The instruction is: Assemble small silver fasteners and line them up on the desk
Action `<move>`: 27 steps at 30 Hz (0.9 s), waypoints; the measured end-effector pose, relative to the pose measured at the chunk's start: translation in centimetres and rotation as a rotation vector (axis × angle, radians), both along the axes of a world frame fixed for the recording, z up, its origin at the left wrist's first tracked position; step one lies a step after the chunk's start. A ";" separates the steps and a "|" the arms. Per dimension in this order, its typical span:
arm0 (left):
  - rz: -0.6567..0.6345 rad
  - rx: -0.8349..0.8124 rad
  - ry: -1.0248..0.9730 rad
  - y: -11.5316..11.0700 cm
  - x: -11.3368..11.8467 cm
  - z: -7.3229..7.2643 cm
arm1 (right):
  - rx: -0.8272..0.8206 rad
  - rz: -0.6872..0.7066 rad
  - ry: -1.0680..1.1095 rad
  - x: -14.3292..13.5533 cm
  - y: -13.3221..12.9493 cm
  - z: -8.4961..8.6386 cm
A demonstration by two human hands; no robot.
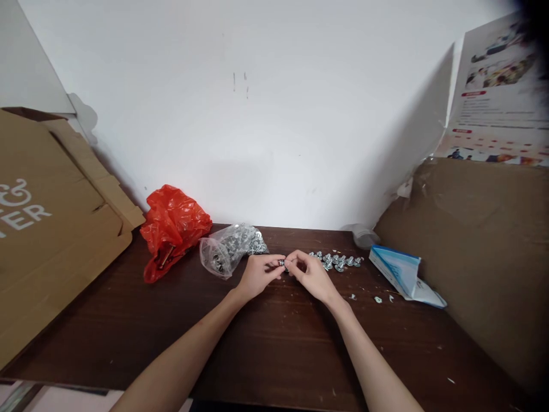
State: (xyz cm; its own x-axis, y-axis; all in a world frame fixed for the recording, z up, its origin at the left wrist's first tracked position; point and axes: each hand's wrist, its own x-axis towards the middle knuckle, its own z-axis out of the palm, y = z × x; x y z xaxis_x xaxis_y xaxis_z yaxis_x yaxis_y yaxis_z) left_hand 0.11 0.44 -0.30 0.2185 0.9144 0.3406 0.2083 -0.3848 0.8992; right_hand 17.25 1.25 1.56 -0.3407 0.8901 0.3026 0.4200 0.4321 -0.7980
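My left hand (257, 273) and my right hand (309, 273) meet at the middle of the dark wooden table (274, 349), fingertips pinched together on a small metal fastener (282, 263). Which hand bears it more I cannot tell; both touch it. Just left of my left hand lies a clear plastic bag (229, 249) full of small metal parts. Behind my right hand a loose pile of the same silvery parts (337, 261) sits on the table.
A crumpled red plastic bag (171, 229) lies at the back left. Cardboard sheets lean at the left (51, 229) and right (480, 252). A blue-and-white packet (401, 273) lies at the right, with a few stray parts (377, 298) near it. A white wall stands behind.
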 end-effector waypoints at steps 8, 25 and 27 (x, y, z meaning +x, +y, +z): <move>-0.009 0.012 0.014 -0.1 0.0 0.0 | 0.010 -0.010 -0.011 -0.1 0.0 0.0; -0.011 0.011 -0.007 -0.3 0.0 -0.2 | 0.013 0.059 -0.090 -0.4 -0.1 -0.4; -0.019 0.006 -0.013 -0.3 0.1 -0.3 | 0.003 0.051 -0.108 -0.5 -0.2 -0.5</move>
